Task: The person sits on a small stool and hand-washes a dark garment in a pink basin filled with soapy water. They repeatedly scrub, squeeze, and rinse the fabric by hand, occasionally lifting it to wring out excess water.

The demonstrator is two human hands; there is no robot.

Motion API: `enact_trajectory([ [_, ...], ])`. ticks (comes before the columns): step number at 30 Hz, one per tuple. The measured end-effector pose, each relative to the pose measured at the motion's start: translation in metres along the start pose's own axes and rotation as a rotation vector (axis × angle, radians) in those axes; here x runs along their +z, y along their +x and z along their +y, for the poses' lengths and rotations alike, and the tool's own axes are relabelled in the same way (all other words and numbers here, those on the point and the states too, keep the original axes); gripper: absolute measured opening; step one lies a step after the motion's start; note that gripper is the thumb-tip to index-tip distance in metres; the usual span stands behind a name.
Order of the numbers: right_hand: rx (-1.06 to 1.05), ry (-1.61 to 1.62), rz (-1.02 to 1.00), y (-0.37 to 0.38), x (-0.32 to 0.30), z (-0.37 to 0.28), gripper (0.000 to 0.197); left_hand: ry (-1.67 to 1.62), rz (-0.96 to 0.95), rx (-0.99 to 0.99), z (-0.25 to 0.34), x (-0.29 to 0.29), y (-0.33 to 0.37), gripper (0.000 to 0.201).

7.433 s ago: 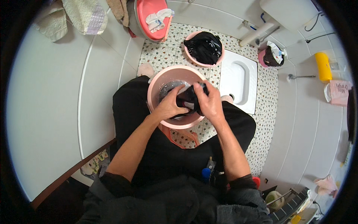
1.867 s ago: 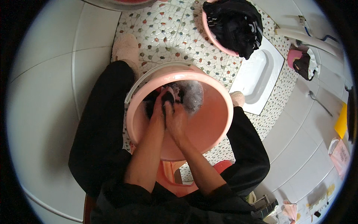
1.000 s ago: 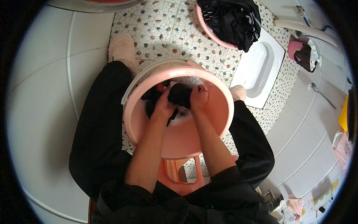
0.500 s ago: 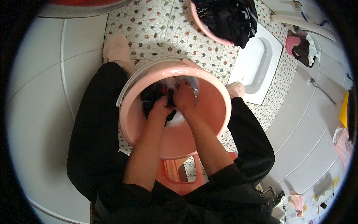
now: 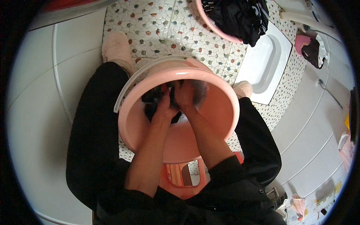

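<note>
A pink bucket (image 5: 221, 146) stands between my knees, tilted so its mouth faces me. Inside it lies a wet black garment (image 5: 150, 96) with a small red patch, in water with some suds. My left hand (image 5: 164, 105) is closed on the cloth, with its fingers partly hidden. Close beside it, my right hand (image 5: 183, 95) grips the same dark cloth, near a clear, shiny bulge at the water. The fingertips of both hands are lost in the shadow and cloth.
Beyond the bucket, a pink basin (image 5: 213, 27) holds a heap of black clothes (image 5: 240, 18). A white squat toilet (image 5: 258, 80) is set in the pebble-patterned floor (image 5: 150, 33) at right. An orange-red plastic stool (image 5: 202, 178) shows below the bucket. White tiled walls (image 5: 41, 112) close in both sides.
The view has shifted slightly. My hands stay together on the black garment inside the bucket, with the right hand moved a little. The clear bulge beside it looks greyer and wider.
</note>
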State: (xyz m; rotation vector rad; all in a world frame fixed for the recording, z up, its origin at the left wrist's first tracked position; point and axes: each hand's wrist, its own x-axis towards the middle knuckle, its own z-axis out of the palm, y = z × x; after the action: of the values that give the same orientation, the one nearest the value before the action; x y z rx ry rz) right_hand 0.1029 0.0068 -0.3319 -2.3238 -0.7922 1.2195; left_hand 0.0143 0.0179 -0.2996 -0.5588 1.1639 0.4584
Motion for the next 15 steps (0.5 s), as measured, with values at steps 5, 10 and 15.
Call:
enact_trajectory([
  [5,0.105,-0.127,0.068,0.015,-0.018,0.027,0.042,-0.001,0.092,0.021,-0.006,0.000,0.017,0.039],
  [10,-0.083,-0.080,0.001,-0.068,-0.043,-0.056,0.031,-0.007,-0.148,0.048,0.005,-0.050,0.051,0.042],
  [15,-0.037,-0.073,-0.013,-0.100,-0.020,-0.087,0.027,0.164,-0.240,0.058,0.006,-0.091,0.069,0.044],
])
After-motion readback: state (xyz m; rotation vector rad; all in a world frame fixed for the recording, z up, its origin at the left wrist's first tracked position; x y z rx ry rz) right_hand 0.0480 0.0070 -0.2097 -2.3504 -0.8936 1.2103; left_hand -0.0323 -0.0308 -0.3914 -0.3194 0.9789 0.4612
